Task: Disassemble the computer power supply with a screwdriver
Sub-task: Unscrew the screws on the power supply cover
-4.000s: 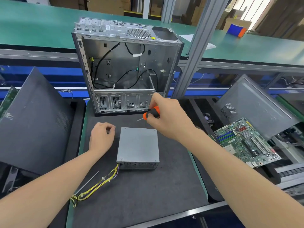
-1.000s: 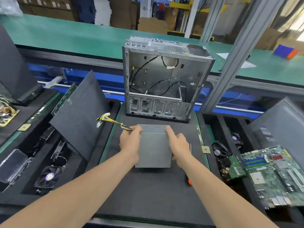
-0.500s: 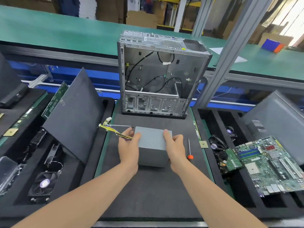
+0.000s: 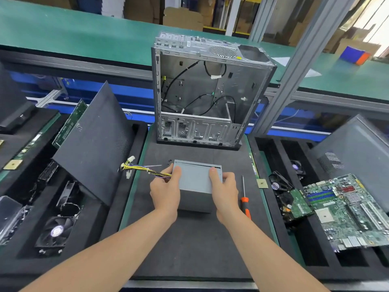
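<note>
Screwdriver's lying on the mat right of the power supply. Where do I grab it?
Take the screwdriver by its thick orange handle, the near end, coming from above with the right hand. It lies flat, thin shaft pointing away, bare mat on its right, the power supply on its left.

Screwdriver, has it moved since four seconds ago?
Yes. Earlier held near the base of the computer case, the screwdriver now lies on the mat, farther toward the person, right of the power supply.
</note>
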### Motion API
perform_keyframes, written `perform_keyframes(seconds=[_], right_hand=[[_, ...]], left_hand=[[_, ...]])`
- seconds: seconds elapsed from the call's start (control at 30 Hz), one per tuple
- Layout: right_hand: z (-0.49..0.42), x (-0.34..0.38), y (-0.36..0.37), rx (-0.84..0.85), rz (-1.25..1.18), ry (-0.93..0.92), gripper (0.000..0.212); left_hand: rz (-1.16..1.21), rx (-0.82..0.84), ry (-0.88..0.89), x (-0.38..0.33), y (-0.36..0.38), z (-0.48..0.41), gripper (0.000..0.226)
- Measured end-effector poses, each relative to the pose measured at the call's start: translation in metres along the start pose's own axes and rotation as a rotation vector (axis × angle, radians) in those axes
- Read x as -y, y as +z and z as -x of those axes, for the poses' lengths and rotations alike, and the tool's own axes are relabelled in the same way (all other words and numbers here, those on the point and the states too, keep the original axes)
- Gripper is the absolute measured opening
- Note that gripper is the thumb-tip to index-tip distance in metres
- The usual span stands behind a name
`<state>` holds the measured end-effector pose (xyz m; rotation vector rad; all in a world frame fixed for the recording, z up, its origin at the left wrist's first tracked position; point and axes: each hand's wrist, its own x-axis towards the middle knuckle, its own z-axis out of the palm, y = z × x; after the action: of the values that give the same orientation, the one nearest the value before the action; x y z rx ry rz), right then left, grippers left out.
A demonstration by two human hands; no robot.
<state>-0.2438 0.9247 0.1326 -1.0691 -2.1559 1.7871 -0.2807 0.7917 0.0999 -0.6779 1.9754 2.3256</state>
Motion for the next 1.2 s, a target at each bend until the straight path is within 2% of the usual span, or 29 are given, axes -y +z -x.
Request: perform_keyframes(seconds=[0.2, 0.3, 0.37, 0.4, 0.47, 0.53, 0.6, 0.63, 0.7, 0.8, 0.93, 1.03, 1.1, 1.2], right_hand=[[0.001, 0.001, -0.002, 0.022, 0.026, -0.018, 0.037], [-0.002, 0.007, -0.009, 0.08, 0.093, -0.007, 0.041], [-0.006, 0.014, -0.01, 0.117, 0.22, -0.09, 0.04], [-0.008, 0.018, -0.011, 0.111, 0.324, -0.195, 0.039], [-0.011, 0.032, -0.012, 0.149, 0.566, -0.48, 0.058], [-0.013, 0.05, -0.011, 0.399, 0.881, -0.7, 0.092], [-0.015, 0.062, -0.006, 0.601, 1.213, -0.791, 0.125], [-0.015, 0.065, -0.002, 0.605, 1.326, -0.807, 0.132], [-0.016, 0.065, 0.005, 0.517, 1.421, -0.847, 0.126], [-0.019, 0.064, 0.006, 0.443, 1.363, -0.899, 0.111], [-0.023, 0.059, -0.005, 0.424, 1.232, -0.85, 0.11], [-0.025, 0.06, -0.016, 0.418, 1.039, -0.689, 0.113], [-0.027, 0.061, -0.027, 0.416, 0.822, -0.521, 0.111], [-0.033, 0.051, -0.043, 0.476, 0.368, -0.26, 0.082]], left_hand=[[-0.009, 0.053, 0.009, -0.001, -0.002, 0.001, 0.03], [-0.027, 0.059, -0.008, 0.0, -0.005, 0.001, 0.021], [-0.022, 0.076, -0.04, 0.0, -0.007, 0.0, 0.021], [-0.009, 0.089, -0.055, -0.001, -0.008, 0.0, 0.027], [0.0, 0.107, -0.071, -0.002, -0.009, 0.001, 0.035], [0.017, 0.117, -0.101, -0.003, -0.009, 0.001, 0.035], [0.055, 0.117, -0.15, -0.007, -0.01, 0.002, 0.035], [0.072, 0.117, -0.183, -0.009, -0.012, 0.003, 0.037], [0.084, 0.12, -0.254, -0.014, -0.016, 0.003, 0.04], [0.124, 0.143, -0.327, -0.012, -0.023, 0.003, 0.031], [0.107, 0.163, -0.349, -0.011, -0.032, 0.008, 0.039], [0.096, 0.153, -0.311, -0.011, -0.035, 0.01, 0.057], [0.116, 0.182, -0.282, -0.011, -0.035, 0.011, 0.05], [0.143, 0.229, -0.282, -0.009, -0.034, 0.01, 0.044]])
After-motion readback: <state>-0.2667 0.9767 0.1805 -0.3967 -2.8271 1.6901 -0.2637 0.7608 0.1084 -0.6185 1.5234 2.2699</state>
